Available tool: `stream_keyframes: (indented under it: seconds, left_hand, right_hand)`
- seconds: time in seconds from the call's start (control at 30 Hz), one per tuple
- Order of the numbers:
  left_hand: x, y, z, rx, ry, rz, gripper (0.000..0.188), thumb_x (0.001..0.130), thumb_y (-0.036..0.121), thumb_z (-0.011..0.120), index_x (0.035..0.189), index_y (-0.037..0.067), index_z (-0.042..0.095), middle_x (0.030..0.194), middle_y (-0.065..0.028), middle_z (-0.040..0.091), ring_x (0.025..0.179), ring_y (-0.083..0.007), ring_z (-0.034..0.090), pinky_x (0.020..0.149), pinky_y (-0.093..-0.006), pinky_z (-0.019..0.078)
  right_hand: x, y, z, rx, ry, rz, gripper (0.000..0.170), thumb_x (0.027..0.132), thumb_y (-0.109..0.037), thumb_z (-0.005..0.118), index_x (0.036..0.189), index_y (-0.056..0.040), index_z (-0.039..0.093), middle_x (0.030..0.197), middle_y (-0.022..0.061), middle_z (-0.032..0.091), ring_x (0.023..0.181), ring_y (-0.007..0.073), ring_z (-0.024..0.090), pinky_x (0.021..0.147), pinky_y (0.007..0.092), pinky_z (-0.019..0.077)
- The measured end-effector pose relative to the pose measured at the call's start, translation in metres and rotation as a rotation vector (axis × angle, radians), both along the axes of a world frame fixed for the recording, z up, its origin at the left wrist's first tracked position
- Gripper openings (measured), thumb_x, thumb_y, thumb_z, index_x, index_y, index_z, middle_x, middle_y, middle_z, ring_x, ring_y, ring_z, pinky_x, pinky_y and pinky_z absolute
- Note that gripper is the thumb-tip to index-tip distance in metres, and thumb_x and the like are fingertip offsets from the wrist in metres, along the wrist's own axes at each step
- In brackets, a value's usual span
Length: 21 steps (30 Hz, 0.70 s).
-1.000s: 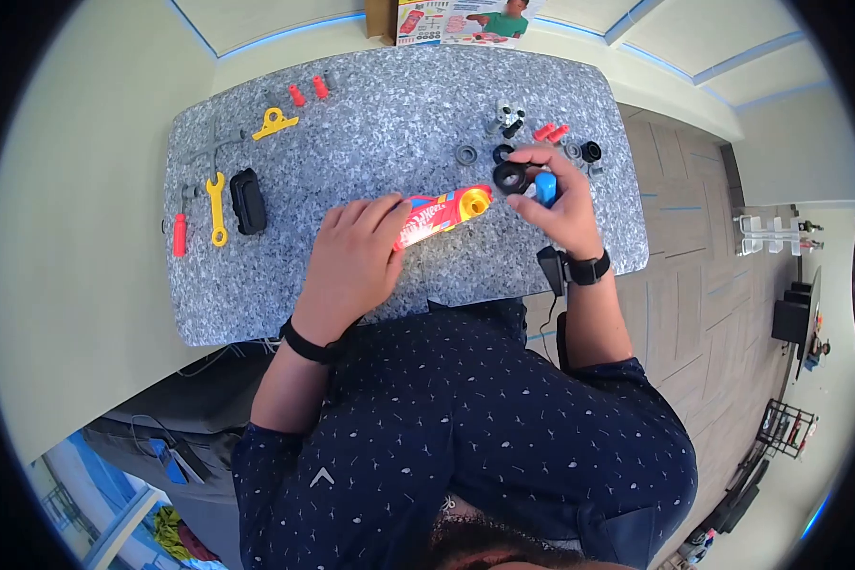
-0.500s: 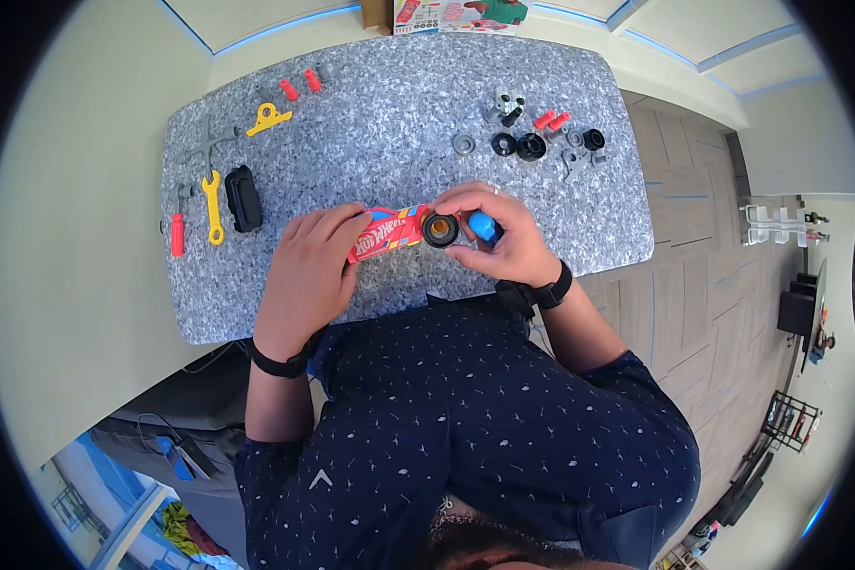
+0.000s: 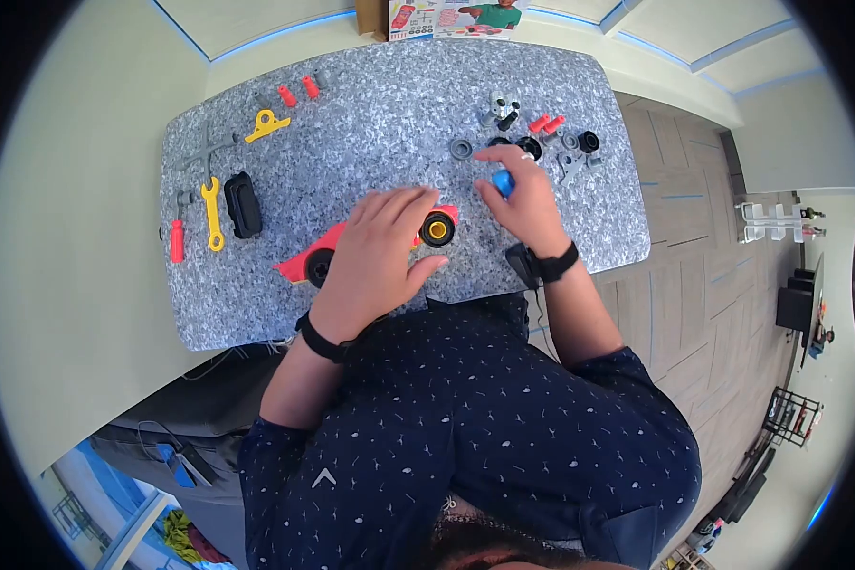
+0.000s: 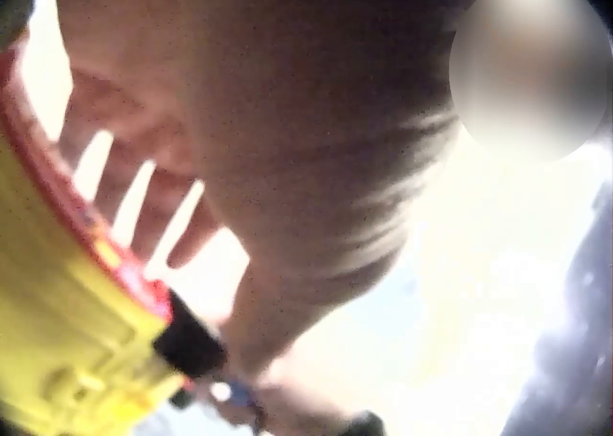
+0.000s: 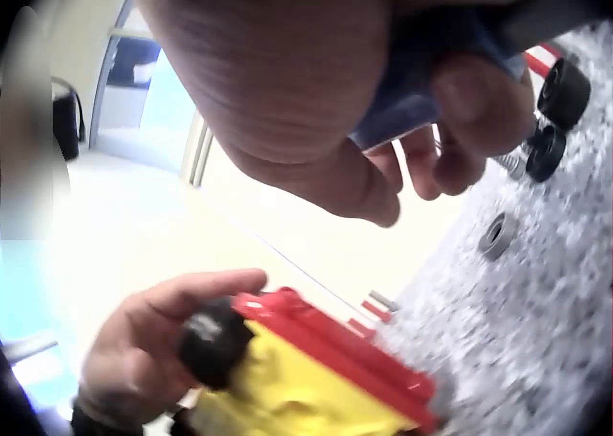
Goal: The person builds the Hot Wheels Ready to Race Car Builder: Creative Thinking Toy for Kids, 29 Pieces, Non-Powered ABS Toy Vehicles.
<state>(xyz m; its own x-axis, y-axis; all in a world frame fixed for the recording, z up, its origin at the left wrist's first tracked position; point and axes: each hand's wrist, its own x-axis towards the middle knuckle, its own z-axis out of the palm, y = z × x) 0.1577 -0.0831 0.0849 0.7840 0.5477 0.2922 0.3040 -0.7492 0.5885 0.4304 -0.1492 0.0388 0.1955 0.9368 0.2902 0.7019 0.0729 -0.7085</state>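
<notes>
A red toy car (image 3: pixel 299 264) with black wheels lies side-up near the table's front edge. My left hand (image 3: pixel 375 249) rests over its middle, fingers extended across the body and thumb held out. At the car's right end a black wheel (image 3: pixel 437 230) with a yellow centre shows. The right wrist view shows the car's yellow underside (image 5: pixel 321 383). My right hand (image 3: pixel 530 201) holds a blue-handled tool (image 3: pixel 503 183) in its palm, with index finger and thumb reaching toward the loose wheels (image 3: pixel 530 147). A dark shaft sticks out past the hand in the right wrist view.
Beyond the right hand lie a grey ring (image 3: pixel 461 149), red pegs (image 3: pixel 546 123) and a black wheel part (image 3: pixel 588 142). At left are a yellow wrench (image 3: pixel 213 214), a red-handled screwdriver (image 3: pixel 177 242), a black part (image 3: pixel 243 205) and a yellow piece (image 3: pixel 267 124).
My right hand brought a black wheel to the car's end, let go of it, and moved away toward the loose parts. The car has turned to show its side; my left hand has shifted along it.
</notes>
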Motion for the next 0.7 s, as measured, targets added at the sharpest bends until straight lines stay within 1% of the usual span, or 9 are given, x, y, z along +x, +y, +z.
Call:
stream_keyframes:
  seconds: [0.03,0.07,0.17,0.2,0.3,0.4,0.53,0.6,0.7]
  left_hand:
    - [0.003,-0.001,-0.005,-0.018,-0.034,-0.001,0.073,0.088,0.03,0.092,0.151,0.004,0.066,0.146,-0.0168,0.071,0.134,-0.0395,0.066,0.116,-0.0523,0.0502]
    - [0.004,-0.001,-0.009,-0.026,-0.036,0.004,0.069,0.089,0.03,0.092,0.149,0.005,0.067,0.143,-0.0155,0.073,0.131,-0.0386,0.068,0.115,-0.0518,0.051]
    - [0.006,-0.001,-0.014,-0.041,-0.043,0.029,0.061,0.09,0.03,0.092,0.142,0.007,0.071,0.134,-0.012,0.077,0.124,-0.0363,0.072,0.11,-0.0502,0.0528]
    - [0.007,-0.003,-0.013,-0.039,-0.047,0.041,0.06,0.089,0.03,0.092,0.141,0.008,0.071,0.132,-0.0109,0.078,0.123,-0.0357,0.072,0.109,-0.0498,0.0531]
    - [0.01,-0.007,-0.015,-0.033,-0.031,0.075,0.059,0.088,0.032,0.093,0.138,0.009,0.072,0.13,-0.009,0.078,0.122,-0.0344,0.073,0.107,-0.0491,0.0535]
    - [0.009,-0.007,-0.012,-0.04,-0.02,0.07,0.061,0.088,0.032,0.094,0.139,0.009,0.072,0.131,-0.0093,0.078,0.123,-0.0347,0.073,0.107,-0.0494,0.0528]
    - [0.004,-0.004,-0.008,-0.043,-0.094,0.027,0.064,0.087,0.031,0.094,0.142,0.009,0.071,0.134,-0.011,0.077,0.124,-0.0359,0.072,0.109,-0.0504,0.051]
    - [0.003,-0.002,-0.01,-0.063,-0.075,0.015,0.063,0.088,0.029,0.093,0.143,0.009,0.071,0.135,-0.0119,0.077,0.125,-0.0365,0.071,0.11,-0.0507,0.0503]
    - [0.004,-0.001,-0.013,-0.091,-0.056,0.019,0.062,0.088,0.025,0.092,0.143,0.008,0.071,0.136,-0.0124,0.076,0.126,-0.0366,0.071,0.111,-0.0506,0.0501]
  right_hand:
    - [0.006,0.009,-0.011,0.071,-0.118,-0.004,0.039,0.09,-0.007,0.085,0.128,-0.0043,0.076,0.125,0.0189,0.075,0.116,0.0383,0.075,0.099,0.045,0.0585]
    - [0.008,0.018,-0.018,0.022,-0.098,0.012,0.042,0.088,-0.006,0.087,0.128,-0.0043,0.075,0.127,0.0209,0.074,0.121,0.0462,0.071,0.104,0.05,0.0582]
    - [0.006,0.038,-0.026,-0.022,-0.167,0.023,0.047,0.084,-0.008,0.091,0.128,-0.0046,0.074,0.128,0.0202,0.074,0.122,0.0454,0.071,0.104,0.0496,0.0587]
    - [0.005,0.044,-0.027,-0.048,-0.174,0.019,0.048,0.082,-0.009,0.094,0.125,-0.004,0.075,0.129,0.0195,0.074,0.121,0.045,0.072,0.104,0.0509,0.0592]
    - [0.008,0.059,-0.041,-0.112,-0.189,0.014,0.045,0.082,-0.009,0.094,0.123,-0.004,0.076,0.128,0.0192,0.075,0.118,0.0443,0.073,0.101,0.0505,0.0599]
    - [0.009,0.062,-0.039,-0.158,-0.207,0.024,0.041,0.084,-0.01,0.092,0.122,-0.0049,0.077,0.125,0.0194,0.075,0.116,0.0442,0.074,0.098,0.05,0.0606]
    - [0.008,0.055,-0.039,-0.103,-0.181,0.012,0.034,0.091,-0.012,0.086,0.123,-0.0068,0.078,0.115,0.0195,0.079,0.106,0.0451,0.076,0.094,0.0499,0.0615]
    - [0.014,0.047,-0.038,-0.092,-0.141,-0.005,0.031,0.093,-0.013,0.083,0.124,-0.0073,0.078,0.111,0.02,0.081,0.099,0.045,0.077,0.09,0.0486,0.0622]
    - [0.014,0.033,-0.028,-0.076,0.143,-0.045,0.026,0.097,-0.009,0.081,0.123,-0.0051,0.078,0.102,0.0161,0.082,0.086,0.0332,0.08,0.082,0.0422,0.0626]
